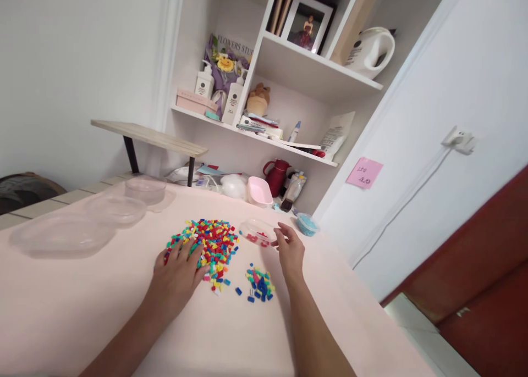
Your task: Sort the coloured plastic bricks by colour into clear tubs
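Note:
My left hand (178, 270) lies with fingers spread over the near left side of a pile of small coloured plastic bricks (214, 239), touching them. My right hand (291, 251) is at the right rim of a shallow clear plastic container (249, 226), with thumb and fingertips curled about its edge. Several red bricks (262, 237) lie in and beside that container. Between my forearms sits a smaller group of blue, green and yellow bricks (259, 283), with a few loose blue ones near it.
Clear plastic containers (61, 235) line the table's left side. A tub of light blue pieces (307, 223) stands beyond my right hand. Farther back are a pink box (259, 191), a dark red jug (277, 176) and a low wooden stand (148, 137), below shelves.

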`<state>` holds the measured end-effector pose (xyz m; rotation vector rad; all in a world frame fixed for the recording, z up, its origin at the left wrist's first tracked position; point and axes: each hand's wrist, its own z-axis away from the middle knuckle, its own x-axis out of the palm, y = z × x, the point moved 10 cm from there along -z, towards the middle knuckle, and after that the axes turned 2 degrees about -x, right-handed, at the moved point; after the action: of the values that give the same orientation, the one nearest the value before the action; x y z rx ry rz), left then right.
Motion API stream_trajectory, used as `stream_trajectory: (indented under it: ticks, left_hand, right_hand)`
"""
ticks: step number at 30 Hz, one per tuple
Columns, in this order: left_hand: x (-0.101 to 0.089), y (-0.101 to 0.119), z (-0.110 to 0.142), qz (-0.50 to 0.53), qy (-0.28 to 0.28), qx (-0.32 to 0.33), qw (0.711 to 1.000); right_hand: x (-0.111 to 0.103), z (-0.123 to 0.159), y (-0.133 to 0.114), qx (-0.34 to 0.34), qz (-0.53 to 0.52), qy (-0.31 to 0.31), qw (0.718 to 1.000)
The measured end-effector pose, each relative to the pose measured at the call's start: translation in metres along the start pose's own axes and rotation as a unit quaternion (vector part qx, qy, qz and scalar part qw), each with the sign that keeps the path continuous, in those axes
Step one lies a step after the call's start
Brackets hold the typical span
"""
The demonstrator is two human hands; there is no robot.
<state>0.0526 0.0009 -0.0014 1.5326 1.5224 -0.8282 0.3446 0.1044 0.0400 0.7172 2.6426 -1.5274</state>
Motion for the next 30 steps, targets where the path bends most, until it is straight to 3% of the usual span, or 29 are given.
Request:
stream_trajectory:
  ticks: [4,8,13,18,22,26,30]
  left_hand:
    - [-0.001,0.001,0.000,0.002,-0.004,0.002,1.000]
    - [-0.003,0.002,0.002,-0.001,-0.007,0.001,1.000]
    - [-0.004,0.002,0.003,0.001,-0.005,0.000,1.000]
    - [-0.004,0.003,0.003,0.013,-0.001,0.002,1.000]
    - [-0.005,0.002,0.003,0.012,-0.002,0.001,1.000]
    - [-0.006,0.003,0.003,0.010,-0.006,-0.001,1.000]
    - [-0.006,0.003,0.003,0.012,-0.009,-0.001,1.000]
  right_hand:
    - [0.010,0.008,-0.011,-0.012,-0.046,-0.036,0.998]
    - [0.048,0.033,-0.046,-0.089,-0.042,-0.200,0.975]
    - [0.093,0.095,-0.088,-0.209,0.002,-0.417,0.884]
    - [0.116,0.139,-0.103,-0.312,0.060,-0.494,0.809]
    - [0.116,0.128,-0.095,-0.316,0.112,-0.446,0.830]
    - [0.102,0.100,-0.072,-0.236,0.098,-0.419,0.871]
    - [0.083,0.071,-0.052,-0.171,0.085,-0.348,0.918]
